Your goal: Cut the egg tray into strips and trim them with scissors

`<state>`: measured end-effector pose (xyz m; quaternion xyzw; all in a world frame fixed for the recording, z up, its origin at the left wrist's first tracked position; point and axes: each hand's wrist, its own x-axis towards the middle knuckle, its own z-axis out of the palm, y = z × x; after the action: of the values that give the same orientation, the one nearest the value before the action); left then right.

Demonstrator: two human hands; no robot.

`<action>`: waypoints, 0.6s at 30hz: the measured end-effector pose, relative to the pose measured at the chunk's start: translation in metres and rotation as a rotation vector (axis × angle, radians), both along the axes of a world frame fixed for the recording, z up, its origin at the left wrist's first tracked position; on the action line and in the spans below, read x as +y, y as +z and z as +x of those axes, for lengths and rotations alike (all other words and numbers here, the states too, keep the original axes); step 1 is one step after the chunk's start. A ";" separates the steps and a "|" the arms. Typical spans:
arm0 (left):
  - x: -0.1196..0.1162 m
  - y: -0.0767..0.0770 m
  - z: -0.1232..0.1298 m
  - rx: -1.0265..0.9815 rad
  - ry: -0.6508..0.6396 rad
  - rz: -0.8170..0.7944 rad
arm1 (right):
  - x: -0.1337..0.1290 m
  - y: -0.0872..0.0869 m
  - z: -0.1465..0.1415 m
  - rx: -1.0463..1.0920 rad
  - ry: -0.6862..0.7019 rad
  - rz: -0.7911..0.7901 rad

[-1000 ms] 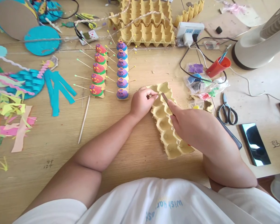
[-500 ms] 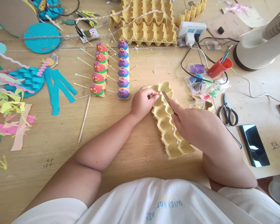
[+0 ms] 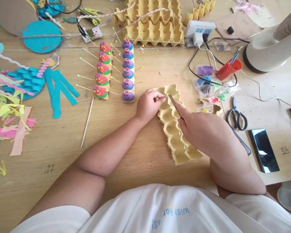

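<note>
A two-column strip of yellow egg carton [image 3: 169, 118] lies on the table, its cups facing up. My left hand [image 3: 149, 105] is closed at its far left corner, thumb and forefinger pinching the carton's ridge. My right hand [image 3: 196, 126] wraps round a slim knife [image 3: 173, 103], its blade pointing away to the left over the far cups. The blade tip is close to my left fingertips; whether it touches the cardboard I cannot tell. Part of the knife handle is hidden in my right palm.
Painted red-green caterpillars [image 3: 103, 68] and purple-blue ones [image 3: 128, 74] with pins stand left of the carton. More egg trays [image 3: 155, 34] lie behind. A power strip [image 3: 200, 28], orange cup [image 3: 229, 70], scissors [image 3: 236, 116], and phone [image 3: 264, 150] are on the right.
The view has shifted very slightly. Both hands, the knife and the egg carton stay in nearly the same positions.
</note>
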<state>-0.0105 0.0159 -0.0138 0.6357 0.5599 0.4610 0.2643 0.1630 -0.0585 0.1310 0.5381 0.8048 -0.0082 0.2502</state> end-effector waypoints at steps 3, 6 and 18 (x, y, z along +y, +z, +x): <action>0.000 0.001 0.000 0.003 0.001 -0.001 | 0.000 -0.003 0.001 0.002 0.017 0.007; 0.000 0.001 0.000 -0.002 -0.001 -0.002 | 0.000 -0.003 -0.001 -0.006 0.003 0.009; 0.000 0.000 0.000 0.010 -0.004 -0.006 | -0.001 0.001 0.005 0.016 0.005 0.005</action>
<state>-0.0105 0.0160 -0.0135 0.6381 0.5615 0.4556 0.2644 0.1680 -0.0595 0.1322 0.5366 0.8083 -0.0096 0.2424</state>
